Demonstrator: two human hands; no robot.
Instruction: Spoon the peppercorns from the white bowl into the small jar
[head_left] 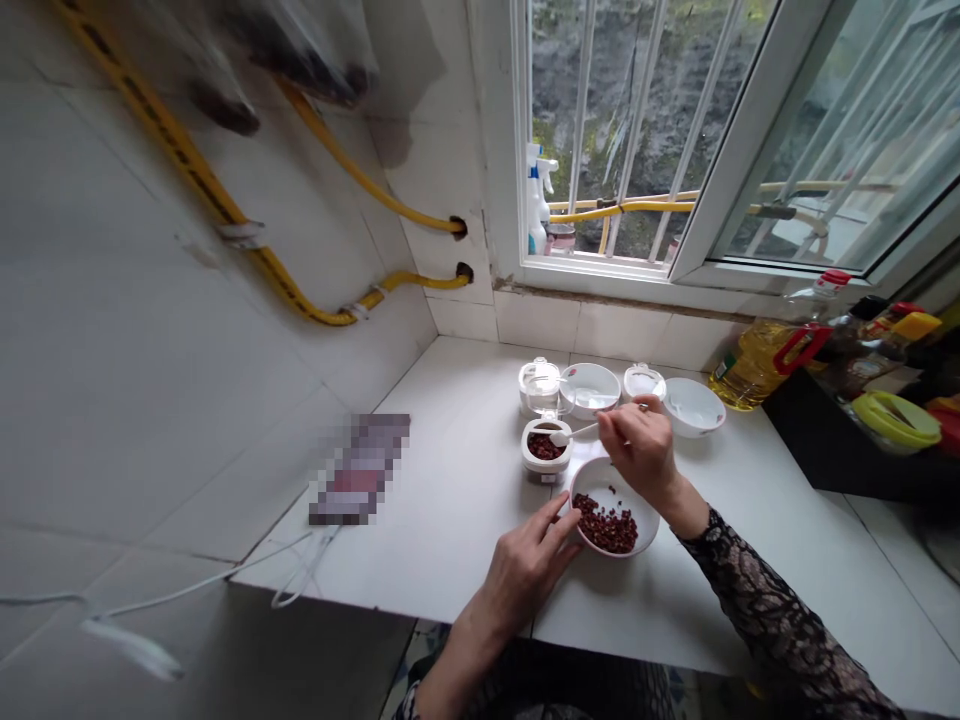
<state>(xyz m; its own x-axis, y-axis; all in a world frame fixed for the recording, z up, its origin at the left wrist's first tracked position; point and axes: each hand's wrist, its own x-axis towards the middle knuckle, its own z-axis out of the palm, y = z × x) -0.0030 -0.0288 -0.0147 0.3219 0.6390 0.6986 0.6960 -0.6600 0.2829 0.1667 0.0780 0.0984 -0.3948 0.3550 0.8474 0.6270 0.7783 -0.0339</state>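
A small white spoon (561, 438) is pinched in my right hand (643, 450). Its tip is at the mouth of a square seasoning jar (547, 468) holding dark red Sichuan peppercorns (545, 446), and the jar's clear lid stands raised at the back. In front of me sits a white bowl (646, 540) with more of these peppercorns (611, 527) heaped toward its near left side. My left hand (525, 560) holds this bowl by its left rim. My right hand hangs above the bowl's far edge.
Behind stand two more seasoning jars (536, 400) (643, 382) and two white bowls (590, 390) (695, 408). To the right are an oil bottle (757, 350) and a black rack (814, 440) of bottles. A blurred-out flat object (360, 470) with a white cable (289, 590) lies left.
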